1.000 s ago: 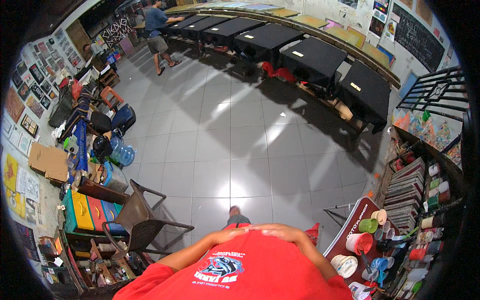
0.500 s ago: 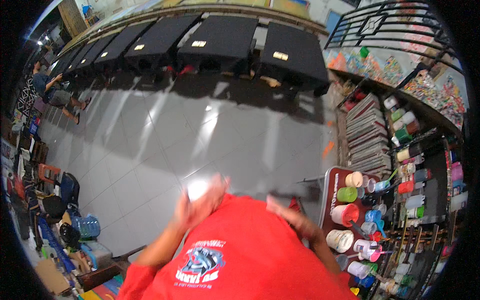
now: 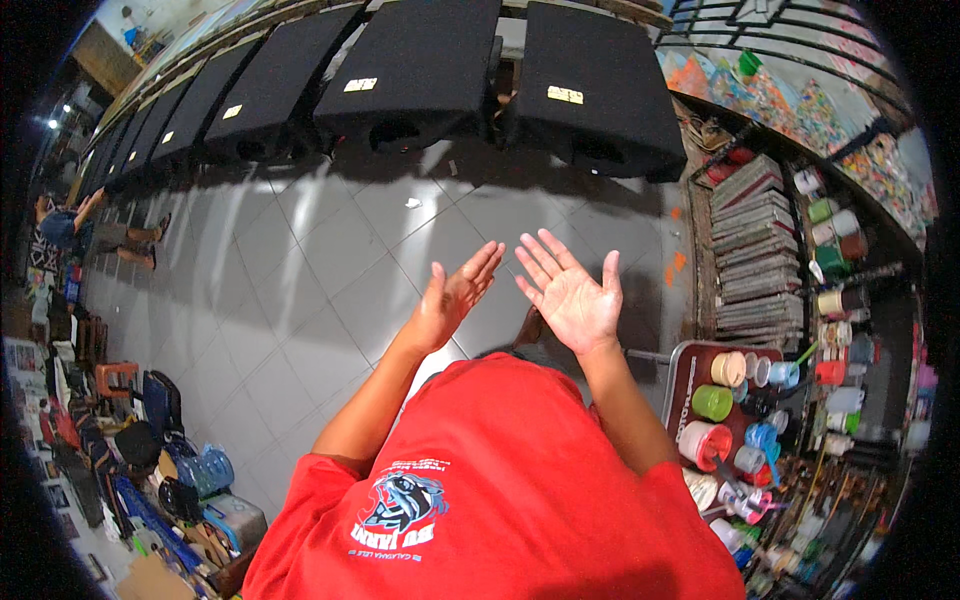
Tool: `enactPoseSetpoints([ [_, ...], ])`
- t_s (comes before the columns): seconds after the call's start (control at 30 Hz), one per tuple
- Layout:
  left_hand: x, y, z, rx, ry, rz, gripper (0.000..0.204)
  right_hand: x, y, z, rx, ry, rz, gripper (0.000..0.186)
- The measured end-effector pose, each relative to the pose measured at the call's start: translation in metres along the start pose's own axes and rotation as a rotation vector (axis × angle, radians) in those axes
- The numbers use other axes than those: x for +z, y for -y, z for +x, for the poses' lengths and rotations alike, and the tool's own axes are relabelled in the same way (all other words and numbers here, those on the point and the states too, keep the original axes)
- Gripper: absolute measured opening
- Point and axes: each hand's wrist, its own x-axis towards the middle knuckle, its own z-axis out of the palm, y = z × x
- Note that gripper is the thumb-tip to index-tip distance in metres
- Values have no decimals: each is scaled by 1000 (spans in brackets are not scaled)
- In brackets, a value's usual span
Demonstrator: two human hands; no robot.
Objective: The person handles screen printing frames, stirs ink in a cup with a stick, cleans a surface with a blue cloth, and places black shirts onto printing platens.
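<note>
Both my hands are raised in front of my red shirt (image 3: 570, 470), above the grey tiled floor, with nothing in them. My left hand (image 3: 455, 300) is open, turned edge-on with its fingers stretched out and the thumb apart. Close by on its right, my right hand (image 3: 575, 305) is open too, palm showing and fingers spread. The fingertips of the two hands are near each other but apart. Beyond them stands a row of black cloth-covered box shapes (image 3: 420, 70), each with a small pale label.
On the right, a brown tray (image 3: 685, 390) bears several paint cups and tubs, such as a green cup (image 3: 712, 403). Behind it rise stacked framed panels (image 3: 755, 260). Along the left lie a water jug (image 3: 207, 468) and an orange stool (image 3: 117, 380). Another person (image 3: 85, 230) sits at the far left.
Both hands have moved up and forward from close to my shirt, now spread where they were blurred. The view has shifted slightly, and the seated person appears nearer the left rim.
</note>
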Motion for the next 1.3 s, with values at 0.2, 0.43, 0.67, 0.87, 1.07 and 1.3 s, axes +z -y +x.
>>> enactPoseSetpoints([
  [0.2, -4, 15, -3, -248, 380, 521, 81, -61, 41, 29, 264, 316, -943, 65],
  [0.43, -1, 3, -61, -526, -48, 785, 66, -40, 136, 14, 608, 289, -1661, 49],
  [0.67, -15, 45, -114, -1092, -164, 765, 59, -95, 153, -58, 947, -380, -2262, 65],
  [0.87, -39, -58, -20, -636, 204, 863, 68, 16, 170, 16, 591, 238, -2040, 76],
  [1.07, -102, -107, 94, -298, -73, 41, 83, -24, 205, 85, 77, -257, -949, 61],
  [1.3, -101, 39, 237, -518, -80, -443, 73, -204, 212, 208, -352, -732, -299, 28],
])
